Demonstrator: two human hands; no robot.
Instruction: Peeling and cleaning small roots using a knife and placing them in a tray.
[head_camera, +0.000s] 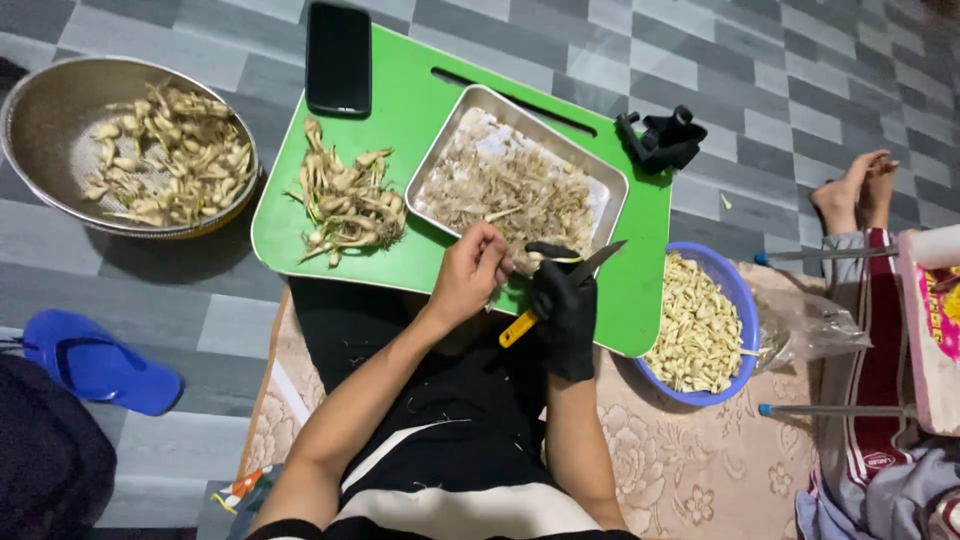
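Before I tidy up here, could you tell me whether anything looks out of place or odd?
A black phone hangs over the far edge of the green tray, beside the roots. Only the right hand is gloved; a spare black glove lies at the tray's right edge.

The green tray table (420, 110) was crowded: a phone (338, 58) blocked its far-left corner, a heap of roots (348, 205) its left side, a metal pan (520, 175) its centre. Bare green strips remained along the right edge and between heap and pan. A blue bowl (740, 300) and, apparently, a black glove (662, 140) flanked the right side.
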